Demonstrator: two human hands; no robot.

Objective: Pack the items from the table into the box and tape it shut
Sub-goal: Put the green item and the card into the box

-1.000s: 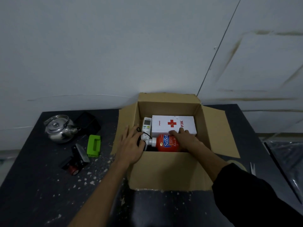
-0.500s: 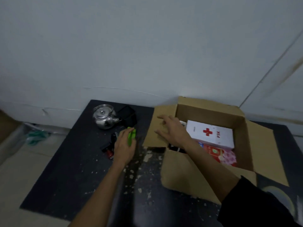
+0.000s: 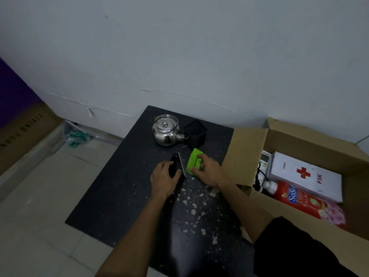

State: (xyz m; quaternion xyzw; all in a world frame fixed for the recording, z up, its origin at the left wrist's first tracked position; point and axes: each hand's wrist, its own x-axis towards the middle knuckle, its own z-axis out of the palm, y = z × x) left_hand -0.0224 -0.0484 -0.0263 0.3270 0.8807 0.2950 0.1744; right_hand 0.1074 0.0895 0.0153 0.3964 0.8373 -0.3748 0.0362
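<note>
At lower right, the box (image 3: 299, 140) already holds a first-aid kit (image 3: 305, 174), bottle (image 3: 299, 198) and remote (image 3: 265, 158). Mid-frame, the right hand (image 3: 209, 170) pinches the green item (image 3: 193, 161); the left hand (image 3: 163, 179) closes on a black tool (image 3: 174, 162). Kettle (image 3: 165, 129) and black cube (image 3: 195, 133) remain on the desk (image 3: 123, 192); taping is undone.

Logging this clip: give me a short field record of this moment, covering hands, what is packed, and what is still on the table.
left hand: on the black tool, grip unclear
right hand: fingers on the green item
in box: white first-aid case, red bottle, remote
on table: steel kettle, black container
box flaps: open, untaped
</note>
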